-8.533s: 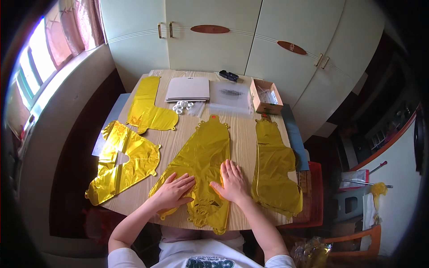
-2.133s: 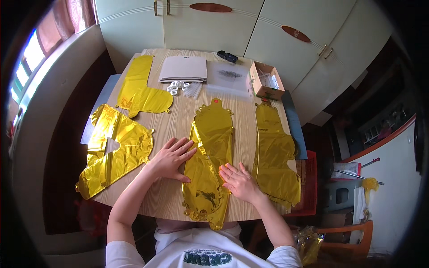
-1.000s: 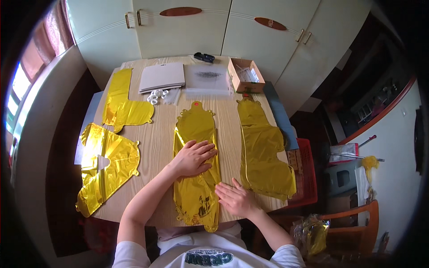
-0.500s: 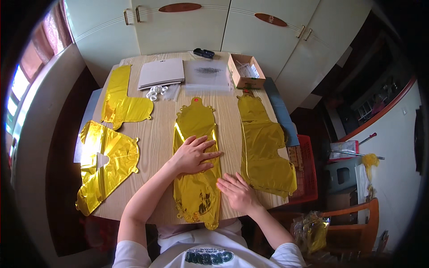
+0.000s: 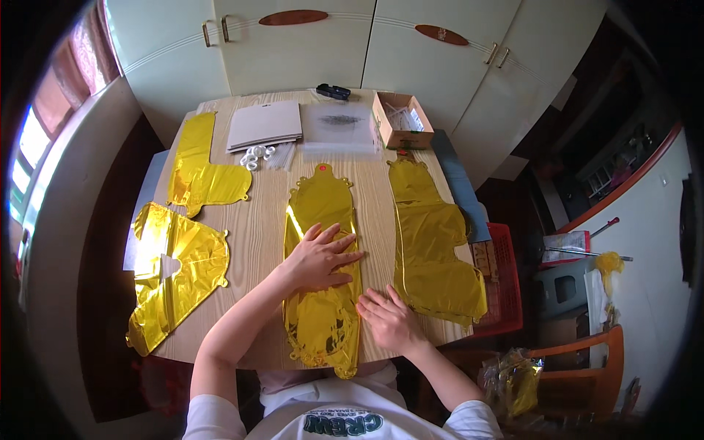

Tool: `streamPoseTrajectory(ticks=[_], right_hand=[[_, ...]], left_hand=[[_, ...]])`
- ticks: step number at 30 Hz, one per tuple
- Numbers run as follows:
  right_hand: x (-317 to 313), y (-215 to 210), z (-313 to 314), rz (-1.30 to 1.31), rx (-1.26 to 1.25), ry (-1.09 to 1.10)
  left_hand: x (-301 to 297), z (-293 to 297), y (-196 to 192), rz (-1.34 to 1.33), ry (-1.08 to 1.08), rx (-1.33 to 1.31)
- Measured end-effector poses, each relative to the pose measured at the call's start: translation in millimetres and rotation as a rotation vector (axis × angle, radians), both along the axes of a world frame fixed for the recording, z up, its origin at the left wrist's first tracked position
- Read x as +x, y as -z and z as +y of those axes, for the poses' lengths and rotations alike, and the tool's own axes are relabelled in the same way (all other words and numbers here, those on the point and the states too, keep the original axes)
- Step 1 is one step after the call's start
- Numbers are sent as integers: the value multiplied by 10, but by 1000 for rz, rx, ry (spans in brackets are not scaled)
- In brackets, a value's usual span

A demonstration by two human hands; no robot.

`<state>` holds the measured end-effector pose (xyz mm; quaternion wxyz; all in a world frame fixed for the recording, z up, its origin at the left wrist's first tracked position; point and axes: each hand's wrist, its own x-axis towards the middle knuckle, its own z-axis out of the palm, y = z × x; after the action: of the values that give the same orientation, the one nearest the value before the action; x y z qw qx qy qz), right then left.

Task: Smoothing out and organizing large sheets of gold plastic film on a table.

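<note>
A long gold foil balloon point(image 5: 323, 213) lies flat and folded narrow down the middle of the wooden table point(image 5: 260, 220). My left hand point(image 5: 321, 255) rests palm down on its middle, fingers spread. My right hand point(image 5: 389, 319) presses flat at the balloon's lower right edge, near the table's front. Another gold foil balloon point(image 5: 433, 242) lies just right of my hands. Two more gold foil pieces lie to the left, one near the front point(image 5: 172, 271) and one farther back point(image 5: 202, 172).
At the back of the table sit a stack of white sheets point(image 5: 264, 125), a clear plastic bag point(image 5: 339, 126), an open cardboard box point(image 5: 400, 121), a small black object point(image 5: 334, 92) and several small white rings point(image 5: 257, 155). A red crate point(image 5: 502, 279) and an orange chair point(image 5: 587, 374) stand at right.
My left hand slid up from the table's left onto the middle of the balloon. My right hand moved down to the balloon's lower right edge. The balloon looks narrower than before.
</note>
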<state>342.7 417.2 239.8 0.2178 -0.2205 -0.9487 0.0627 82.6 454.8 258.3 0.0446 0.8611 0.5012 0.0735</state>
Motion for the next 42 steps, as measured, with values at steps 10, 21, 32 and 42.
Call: streamPoseTrajectory(ticks=[10,21,32,42], right_hand=[[1,1,-1,13,14,-1],[-2,3,-3,37,9,1],[1,37,0,42,-29,-10],[-27,22,421,23,0,-61]], left_hand=[[-29,96,190,-122,-100,36],[-6,151,114,-38,-66,83],[100,394,14,151,-234,42],[63,571,-69,188,-280,-93]])
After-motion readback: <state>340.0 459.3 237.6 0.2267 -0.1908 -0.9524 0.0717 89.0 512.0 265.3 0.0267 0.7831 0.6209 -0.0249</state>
